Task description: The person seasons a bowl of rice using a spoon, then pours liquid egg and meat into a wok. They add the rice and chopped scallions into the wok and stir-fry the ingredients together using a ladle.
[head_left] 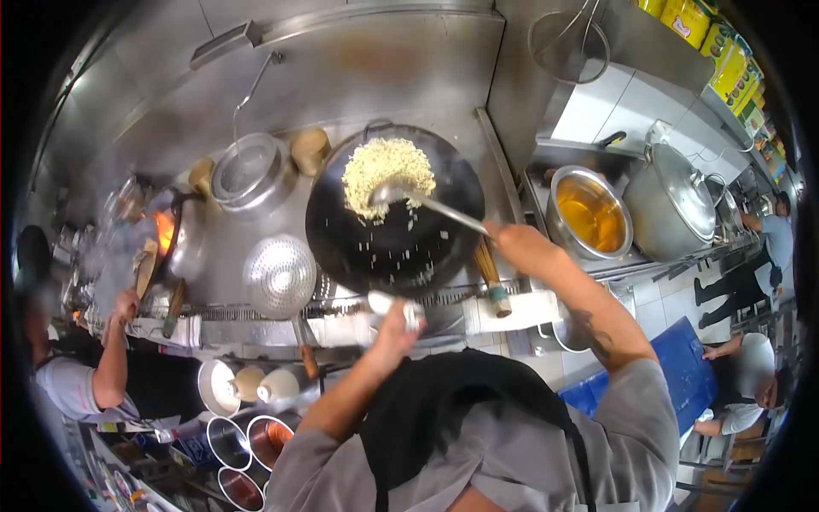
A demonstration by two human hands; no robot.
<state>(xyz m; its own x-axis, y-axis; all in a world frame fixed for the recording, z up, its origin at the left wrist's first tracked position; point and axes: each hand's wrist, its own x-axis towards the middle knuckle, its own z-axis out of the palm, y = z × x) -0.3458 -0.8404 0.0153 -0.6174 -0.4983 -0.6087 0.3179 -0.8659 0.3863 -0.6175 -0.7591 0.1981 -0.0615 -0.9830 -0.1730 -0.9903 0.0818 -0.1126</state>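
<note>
A black wok (341,235) sits on the steel range in front of me. Pale yellow fried rice (388,171) is heaped on its far side, with loose grains scattered lower down. My right hand (522,247) is closed around the long handle of a metal ladle (444,210), whose bowl rests in the rice. At the wok's near rim, my left hand (394,334) is closed on a folded white cloth (386,304). Whether the rim itself is gripped through the cloth is hidden. A bamboo brush (488,275) lies just right of the wok.
Left of the wok are a perforated skimmer (280,275) and a pot with a strainer (247,175). To the right stand a bowl of amber liquid (590,213) and a large lidded pot (670,205). A co-worker (102,367) works beside a flame at left; others are at right.
</note>
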